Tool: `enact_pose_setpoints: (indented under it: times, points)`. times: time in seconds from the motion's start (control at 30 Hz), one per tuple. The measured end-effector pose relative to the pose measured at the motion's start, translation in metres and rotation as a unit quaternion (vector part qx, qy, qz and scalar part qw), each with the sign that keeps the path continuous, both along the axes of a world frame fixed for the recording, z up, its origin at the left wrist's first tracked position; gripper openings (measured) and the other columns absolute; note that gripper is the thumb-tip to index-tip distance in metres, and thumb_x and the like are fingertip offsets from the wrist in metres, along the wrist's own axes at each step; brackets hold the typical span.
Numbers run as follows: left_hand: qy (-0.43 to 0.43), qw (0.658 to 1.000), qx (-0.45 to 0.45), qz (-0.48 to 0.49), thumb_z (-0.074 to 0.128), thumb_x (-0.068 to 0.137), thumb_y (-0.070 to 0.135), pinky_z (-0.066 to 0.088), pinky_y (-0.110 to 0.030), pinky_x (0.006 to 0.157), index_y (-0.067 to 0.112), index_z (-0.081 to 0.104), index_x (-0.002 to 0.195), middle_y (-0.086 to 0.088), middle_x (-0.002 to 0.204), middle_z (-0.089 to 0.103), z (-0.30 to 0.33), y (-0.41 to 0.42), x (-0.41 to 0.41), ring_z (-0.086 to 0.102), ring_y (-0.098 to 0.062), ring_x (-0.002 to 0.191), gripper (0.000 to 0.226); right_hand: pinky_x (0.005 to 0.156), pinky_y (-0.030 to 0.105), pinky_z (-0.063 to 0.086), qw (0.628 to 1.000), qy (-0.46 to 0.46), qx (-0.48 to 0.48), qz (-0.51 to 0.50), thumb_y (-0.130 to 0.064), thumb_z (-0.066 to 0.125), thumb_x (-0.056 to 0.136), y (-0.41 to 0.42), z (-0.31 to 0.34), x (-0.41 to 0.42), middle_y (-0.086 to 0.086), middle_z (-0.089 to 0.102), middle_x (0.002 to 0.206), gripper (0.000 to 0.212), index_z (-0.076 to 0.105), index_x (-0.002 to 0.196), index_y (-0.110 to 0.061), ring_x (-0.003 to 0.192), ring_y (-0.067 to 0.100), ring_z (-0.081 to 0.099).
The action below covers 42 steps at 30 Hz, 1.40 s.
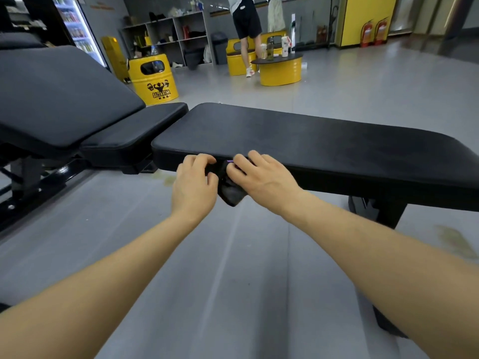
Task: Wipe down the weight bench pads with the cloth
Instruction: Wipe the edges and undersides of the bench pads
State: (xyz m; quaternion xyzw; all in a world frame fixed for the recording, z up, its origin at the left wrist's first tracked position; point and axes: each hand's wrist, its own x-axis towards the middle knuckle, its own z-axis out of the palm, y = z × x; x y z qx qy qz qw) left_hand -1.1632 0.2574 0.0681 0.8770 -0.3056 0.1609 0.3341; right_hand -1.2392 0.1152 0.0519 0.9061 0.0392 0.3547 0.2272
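A: Item one, far left?
B: Adjustable bench [59, 99], black, with a tilted back pad and a smaller seat pad [134, 130] just beside it. Black frame below, on the grey floor [233, 281].

A: Behind it?
B: Yellow drum [155, 79] with a printed logo, and a lit drinks fridge [77, 27] further left. Grey shelving [168, 35] stands against the wall.

A: Centre of the frame?
B: Flat bench pad [298, 136], black, serving as the counter; long, its near edge facing the wearer.

A: The left hand?
B: Left hand [194, 185], fingers curled, tips at the pad's near edge, touching the cloth from the left. Whether it truly grips the cloth cannot be told.

A: The cloth?
B: Cloth [233, 193], dark, bunched, hanging against the pad's front edge between the two hands. A thin purple streak shows at its top.

A: The right hand?
B: Right hand [261, 174], fingers bent down over the top of the cloth, pressing it to the pad's edge.

A: Further right?
B: Low yellow table [281, 71] with cups on top; a person [246, 24] in dark shorts stands just behind it. Two red extinguishers [373, 32] stand by a yellow panel.
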Motion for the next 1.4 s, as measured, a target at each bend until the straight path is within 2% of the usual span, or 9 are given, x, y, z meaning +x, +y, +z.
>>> enact_pose_setpoints:
  times: [0.07, 0.23, 0.43, 0.57, 0.77, 0.9, 1.0, 1.23, 1.4]
  points:
    - [-0.057, 0.998, 0.031, -0.024, 0.051, 0.087, 0.008, 0.042, -0.035, 0.085, 0.015, 0.055, 0.116, -0.004, 0.117, 0.047, -0.005, -0.003, -0.002, 0.045, -0.023, 0.104, 0.03, 0.054, 0.033, 0.039, 1.0, -0.001, 0.004, -0.015, -0.002, 0.034, 0.08, -0.017, -0.004, -0.021, 0.007, 0.06, 0.091, 0.033, 0.06, 0.099, -0.009, 0.069, 0.025, 0.052]
    - [-0.102, 0.993, 0.045, -0.039, 0.058, 0.084, 0.007, 0.044, -0.038, 0.082, 0.015, 0.055, 0.114, -0.003, 0.116, 0.047, -0.013, -0.008, -0.004, 0.046, -0.024, 0.1, 0.032, 0.057, 0.038, 0.045, 0.997, 0.02, 0.011, -0.069, 0.0, 0.045, 0.071, -0.058, -0.02, -0.074, 0.015, 0.059, 0.098, 0.038, 0.047, 0.109, -0.004, 0.072, 0.031, 0.052]
    - [-0.131, 0.988, 0.071, -0.049, 0.06, 0.082, 0.007, 0.039, -0.037, 0.083, 0.015, 0.056, 0.116, -0.004, 0.119, 0.048, -0.013, -0.002, -0.003, 0.048, -0.027, 0.1, 0.035, 0.054, 0.033, 0.038, 0.999, -0.034, -0.012, -0.031, -0.003, 0.032, 0.079, -0.005, -0.003, -0.014, 0.011, 0.061, 0.094, 0.037, 0.061, 0.101, -0.009, 0.068, 0.027, 0.052]
    - [-0.166, 0.982, 0.068, -0.064, 0.06, 0.079, 0.003, 0.036, -0.032, 0.078, 0.014, 0.058, 0.113, -0.004, 0.114, 0.051, -0.011, -0.012, -0.012, 0.051, -0.027, 0.095, 0.037, 0.052, 0.032, 0.034, 0.999, -0.02, -0.012, -0.031, -0.002, 0.025, 0.073, -0.036, -0.005, -0.041, 0.011, 0.059, 0.096, 0.044, 0.05, 0.108, -0.011, 0.066, 0.026, 0.049]
    - [-0.223, 0.964, 0.067, -0.128, 0.063, 0.073, 0.0, 0.037, -0.03, 0.076, 0.015, 0.06, 0.103, -0.002, 0.106, 0.057, -0.017, -0.057, -0.043, 0.055, -0.025, 0.089, 0.034, 0.055, 0.035, 0.043, 0.99, 0.008, 0.019, -0.136, -0.003, 0.052, 0.061, -0.11, -0.031, -0.136, 0.014, 0.043, 0.101, 0.05, 0.044, 0.111, -0.007, 0.07, 0.031, 0.049]
    - [-0.232, 0.96, 0.069, -0.138, 0.064, 0.074, 0.003, 0.038, -0.032, 0.079, 0.016, 0.059, 0.103, -0.001, 0.105, 0.056, -0.019, -0.067, -0.047, 0.055, -0.024, 0.089, 0.032, 0.056, 0.036, 0.041, 0.988, -0.035, 0.018, -0.15, -0.006, 0.042, 0.079, -0.084, -0.035, -0.109, 0.017, 0.055, 0.097, 0.033, 0.052, 0.11, -0.004, 0.069, 0.031, 0.05]
    - [-0.24, 0.958, 0.088, -0.131, 0.065, 0.075, 0.006, 0.038, -0.033, 0.078, 0.015, 0.059, 0.103, -0.004, 0.105, 0.056, -0.016, -0.067, -0.047, 0.054, -0.027, 0.088, 0.029, 0.053, 0.034, 0.037, 0.993, -0.042, 0.024, -0.106, -0.003, 0.022, 0.085, -0.062, -0.022, -0.082, 0.014, 0.06, 0.092, 0.042, 0.061, 0.101, -0.006, 0.065, 0.028, 0.051]
    - [-0.286, 0.939, 0.091, -0.17, 0.064, 0.076, 0.003, 0.04, -0.033, 0.077, 0.014, 0.062, 0.099, -0.003, 0.097, 0.057, -0.019, -0.095, -0.071, 0.054, -0.024, 0.083, 0.026, 0.055, 0.034, 0.036, 0.991, -0.011, 0.006, -0.137, -0.004, 0.035, 0.077, -0.127, -0.035, -0.15, 0.012, 0.056, 0.093, 0.032, 0.046, 0.107, -0.01, 0.065, 0.026, 0.049]
    - [-0.282, 0.937, 0.073, -0.194, 0.064, 0.075, 0.003, 0.04, -0.03, 0.073, 0.015, 0.062, 0.098, -0.003, 0.096, 0.057, -0.03, -0.122, -0.092, 0.054, -0.023, 0.083, 0.025, 0.055, 0.036, 0.037, 0.978, -0.031, 0.002, -0.205, -0.006, 0.037, 0.079, -0.152, -0.05, -0.194, 0.014, 0.058, 0.088, 0.024, 0.046, 0.101, -0.007, 0.065, 0.029, 0.051]
